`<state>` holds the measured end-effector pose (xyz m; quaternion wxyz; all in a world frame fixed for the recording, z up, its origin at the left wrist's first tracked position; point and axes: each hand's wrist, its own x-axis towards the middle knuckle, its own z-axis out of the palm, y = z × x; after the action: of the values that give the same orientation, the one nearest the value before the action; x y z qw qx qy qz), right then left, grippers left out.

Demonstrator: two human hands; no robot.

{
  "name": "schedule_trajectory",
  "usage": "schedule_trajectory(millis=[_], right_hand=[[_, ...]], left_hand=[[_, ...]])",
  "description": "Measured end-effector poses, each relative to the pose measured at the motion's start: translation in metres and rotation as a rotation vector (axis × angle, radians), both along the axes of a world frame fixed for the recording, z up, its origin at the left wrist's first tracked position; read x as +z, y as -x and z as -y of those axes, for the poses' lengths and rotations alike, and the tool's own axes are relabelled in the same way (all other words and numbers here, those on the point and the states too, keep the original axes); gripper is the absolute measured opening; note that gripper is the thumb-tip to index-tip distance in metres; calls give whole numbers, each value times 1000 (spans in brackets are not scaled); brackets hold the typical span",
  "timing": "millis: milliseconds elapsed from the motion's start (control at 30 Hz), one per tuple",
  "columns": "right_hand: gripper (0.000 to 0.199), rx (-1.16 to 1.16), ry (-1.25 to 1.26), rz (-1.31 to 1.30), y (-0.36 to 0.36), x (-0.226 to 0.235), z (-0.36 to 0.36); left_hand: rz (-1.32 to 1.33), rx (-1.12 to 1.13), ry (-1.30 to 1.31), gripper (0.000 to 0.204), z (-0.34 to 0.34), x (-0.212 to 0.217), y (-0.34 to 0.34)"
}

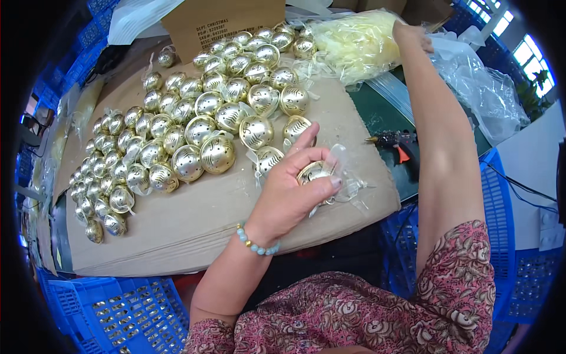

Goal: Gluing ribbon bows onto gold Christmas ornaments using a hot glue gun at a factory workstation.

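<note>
My left hand [283, 197], with a beaded bracelet on its wrist, holds a round gold bell [311, 171] over the cardboard's right part. Thumb and fingers close around the bell, and a translucent whitish ribbon or strip [337, 154] sticks up by the fingertips. My right arm stretches far to the upper right. There my right hand [413, 38] is at the end of a clear plastic bag of pale yellow material [359, 47]. Its fingers look bent; what they grip, if anything, is hidden. Left of my left hand, many similar gold bells [209, 130] lie in rows.
The bells lie on stacked cardboard sheets [194, 221]. A glue gun [401, 144] with an orange trigger rests on the dark green tabletop [377, 109] to the right. Behind stands a cardboard box [221, 23]. Blue plastic crates [127, 312] flank me below; crumpled clear plastic [480, 88] lies at right.
</note>
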<state>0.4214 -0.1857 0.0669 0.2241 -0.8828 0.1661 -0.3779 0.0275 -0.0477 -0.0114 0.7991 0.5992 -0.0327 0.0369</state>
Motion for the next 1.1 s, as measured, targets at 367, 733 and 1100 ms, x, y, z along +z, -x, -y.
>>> schedule_trajectory(millis=[367, 733, 1100], right_hand=[[35, 612, 787, -538, 83, -39, -80], [46, 971, 637, -206, 71, -46, -54], [69, 1249, 495, -422, 212, 23, -54]], left_hand=[[-11, 48, -107, 35, 4, 3, 5], [104, 151, -180, 26, 5, 3, 1], [137, 17, -124, 38, 10, -1, 18]])
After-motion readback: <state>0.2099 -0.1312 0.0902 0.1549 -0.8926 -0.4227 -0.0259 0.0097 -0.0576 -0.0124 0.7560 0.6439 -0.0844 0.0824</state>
